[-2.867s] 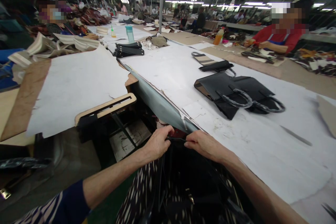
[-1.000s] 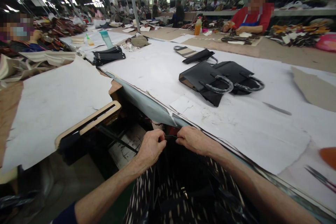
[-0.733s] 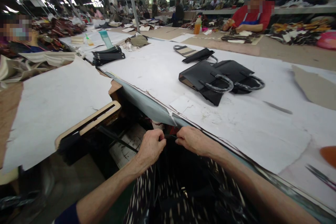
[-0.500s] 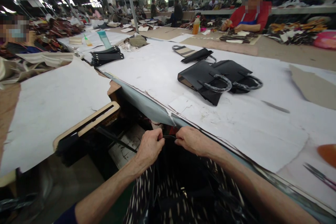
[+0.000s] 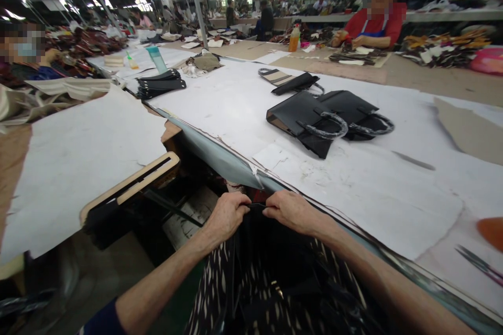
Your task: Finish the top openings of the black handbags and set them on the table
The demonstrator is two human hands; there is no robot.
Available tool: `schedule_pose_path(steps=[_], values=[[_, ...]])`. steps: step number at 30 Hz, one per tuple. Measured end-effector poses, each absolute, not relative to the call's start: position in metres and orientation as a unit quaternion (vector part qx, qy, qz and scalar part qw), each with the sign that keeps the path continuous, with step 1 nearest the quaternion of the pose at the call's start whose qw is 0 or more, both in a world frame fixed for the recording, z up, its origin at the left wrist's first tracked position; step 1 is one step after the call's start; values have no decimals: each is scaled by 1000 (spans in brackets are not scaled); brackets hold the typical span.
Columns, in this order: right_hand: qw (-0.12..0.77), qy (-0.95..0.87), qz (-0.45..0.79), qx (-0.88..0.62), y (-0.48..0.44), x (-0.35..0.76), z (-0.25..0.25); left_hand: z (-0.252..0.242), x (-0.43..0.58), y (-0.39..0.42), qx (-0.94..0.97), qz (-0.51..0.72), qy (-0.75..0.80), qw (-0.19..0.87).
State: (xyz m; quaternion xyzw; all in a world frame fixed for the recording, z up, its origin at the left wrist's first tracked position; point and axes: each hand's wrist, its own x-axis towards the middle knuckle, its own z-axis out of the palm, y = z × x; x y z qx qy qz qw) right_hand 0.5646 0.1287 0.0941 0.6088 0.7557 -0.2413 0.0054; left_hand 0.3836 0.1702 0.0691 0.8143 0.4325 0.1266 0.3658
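Note:
On my lap rests a black handbag (image 5: 271,251), dark against patterned cloth, with a small gold-coloured metal fitting low on it. My left hand (image 5: 229,213) pinches the bag's upper edge between thumb and fingers. A short way to the right, my right hand (image 5: 290,211) pinches the same edge. A short stretch of black edge shows between the two hands. The rest of the bag is too dark to make out clearly. Beyond my hands, black handbags (image 5: 301,115) with wrapped handles lie on the white-covered table (image 5: 220,97).
Scissors (image 5: 477,261) lie at the table's right, near an orange object (image 5: 491,233). Stacked black pieces (image 5: 161,84) sit at the far left of the table. A slotted wooden board (image 5: 129,186) juts out at left. Across the table a person in red (image 5: 377,21) works.
My left hand has shifted slightly right along the bag's edge, closer to my right hand. The right hand has barely moved, and the bags on the table stay put.

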Motion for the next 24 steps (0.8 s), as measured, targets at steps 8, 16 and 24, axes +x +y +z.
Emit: schedule_pose_path(steps=[8, 16, 24], values=[[-19, 748, -197, 633, 125, 550, 86, 69, 388, 166, 828, 142, 430, 330], [-25, 755, -187, 628, 132, 548, 71, 65, 386, 166, 833, 144, 425, 324], [-31, 760, -198, 618, 127, 543, 78, 71, 389, 166, 814, 123, 439, 361]])
